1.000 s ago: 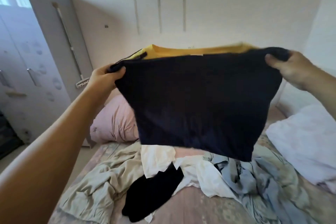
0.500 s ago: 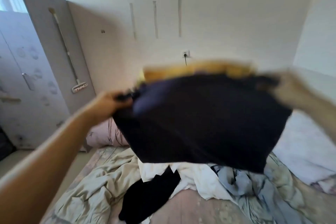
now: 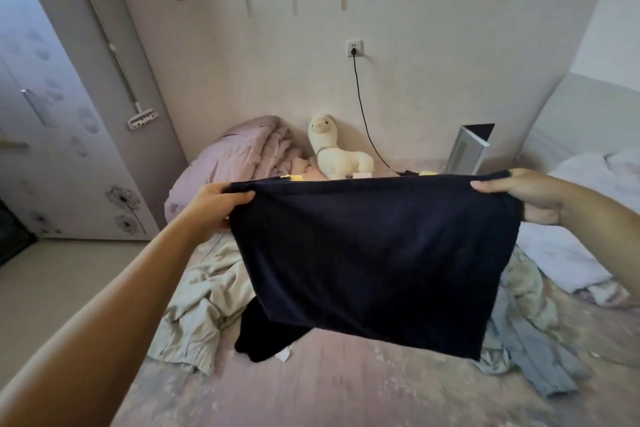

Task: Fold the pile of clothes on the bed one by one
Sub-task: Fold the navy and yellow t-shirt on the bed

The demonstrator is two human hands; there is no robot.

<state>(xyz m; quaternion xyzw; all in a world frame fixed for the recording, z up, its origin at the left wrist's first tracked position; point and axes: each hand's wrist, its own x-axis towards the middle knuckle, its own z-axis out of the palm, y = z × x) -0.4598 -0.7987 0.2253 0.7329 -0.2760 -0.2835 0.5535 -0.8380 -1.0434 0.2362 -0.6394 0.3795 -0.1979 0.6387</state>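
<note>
Bedroom, pink bed [image 3: 346, 381] against wall; plush alpaca [image 3: 332, 152] at head end. Navy garment [image 3: 377, 260] held up, spread above clothes pile [image 3: 204, 302]. Left hand [image 3: 216, 204] and right hand [image 3: 519, 192] each pinch a top corner, thumbs in front

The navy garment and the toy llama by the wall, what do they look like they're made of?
Navy garment: seems a soft knit, cotton-like, matte; it hangs limp between the left hand and right hand and shows a fine ribbed texture. Toy llama: looks like cream plush with a fuzzy, dull pile and stuffed, rounded shape. The exact fibre of either cannot be told.
</note>
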